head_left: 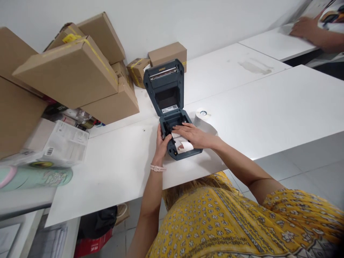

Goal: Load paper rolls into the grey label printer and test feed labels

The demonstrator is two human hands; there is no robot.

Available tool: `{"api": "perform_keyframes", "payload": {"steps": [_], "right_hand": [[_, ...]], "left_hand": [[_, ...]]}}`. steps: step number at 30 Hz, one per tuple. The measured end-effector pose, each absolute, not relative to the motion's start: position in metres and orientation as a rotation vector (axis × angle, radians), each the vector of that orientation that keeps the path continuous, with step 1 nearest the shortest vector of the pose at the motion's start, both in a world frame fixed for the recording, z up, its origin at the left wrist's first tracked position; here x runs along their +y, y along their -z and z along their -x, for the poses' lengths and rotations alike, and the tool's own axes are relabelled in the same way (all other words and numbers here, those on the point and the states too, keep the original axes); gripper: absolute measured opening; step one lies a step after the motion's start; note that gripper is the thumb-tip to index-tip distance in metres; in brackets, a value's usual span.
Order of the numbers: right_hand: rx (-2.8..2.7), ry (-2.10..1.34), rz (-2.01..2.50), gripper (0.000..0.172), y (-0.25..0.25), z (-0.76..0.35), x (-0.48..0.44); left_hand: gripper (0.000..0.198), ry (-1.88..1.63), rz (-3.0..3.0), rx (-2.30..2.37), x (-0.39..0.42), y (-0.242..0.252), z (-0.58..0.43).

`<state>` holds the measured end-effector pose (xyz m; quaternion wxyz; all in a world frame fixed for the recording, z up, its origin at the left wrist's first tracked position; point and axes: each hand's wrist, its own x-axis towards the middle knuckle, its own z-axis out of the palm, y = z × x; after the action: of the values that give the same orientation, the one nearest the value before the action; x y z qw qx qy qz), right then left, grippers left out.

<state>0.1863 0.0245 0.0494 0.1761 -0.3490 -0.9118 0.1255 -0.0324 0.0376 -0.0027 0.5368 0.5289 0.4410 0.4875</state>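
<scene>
A dark grey label printer [185, 155] sits on the white table with its lid [149, 92] raised and tipped back. My left hand [161, 146] grips the printer's left side, its thumb over the rim and its fingers along the outer wall. Over the open bay lies my right hand [194, 135], fingers stretched out and flat. Beneath it a white label strip [185, 147] curls up at the front of the bay. What lies deeper in the bay under my right hand is hidden. A label roll [203, 114] stands just right of the printer, partly unwound.
Cardboard boxes [72, 73] are piled at the left, with a smaller box [168, 53] behind the printer. A white package [64, 141] and a mint-green bottle [34, 178] lie at the left edge. Another person's hand [305, 28] is at the far right table.
</scene>
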Motion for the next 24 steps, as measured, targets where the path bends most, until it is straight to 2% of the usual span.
{"api": "perform_keyframes", "payload": {"steps": [2, 5, 8, 10, 11, 17, 24], "right_hand": [[-2.581, -0.353, 0.999, 0.065, -0.05, -0.187, 0.025], [-2.561, -0.349, 1.073, 0.083, -0.05, -0.187, 0.025], [-2.534, -0.329, 1.121, 0.098, -0.046, -0.186, 0.026], [-2.514, -0.318, 1.118, 0.099, -0.042, -0.186, 0.027], [-2.508, -0.318, 1.109, 0.1, -0.041, -0.186, 0.027], [-2.505, -0.354, 1.064, 0.105, -0.039, -0.188, 0.03], [-2.515, -0.443, 1.049, 0.107, -0.042, -0.193, 0.03]], "left_hand": [[0.088, -1.147, -1.324, 1.102, 0.036, 0.001, 0.035], [0.084, -1.242, -1.593, 1.294, 0.029, -0.01, 0.037], [0.054, -1.365, -2.026, 1.34, 0.016, -0.026, 0.034], [0.033, -1.314, -2.26, 1.198, 0.007, -0.032, 0.029], [0.03, -1.252, -2.336, 1.125, 0.003, -0.034, 0.027], [0.044, -0.781, -2.525, 1.062, -0.006, -0.037, 0.029], [0.045, -0.613, -2.66, 1.048, -0.009, -0.046, 0.032]]}}
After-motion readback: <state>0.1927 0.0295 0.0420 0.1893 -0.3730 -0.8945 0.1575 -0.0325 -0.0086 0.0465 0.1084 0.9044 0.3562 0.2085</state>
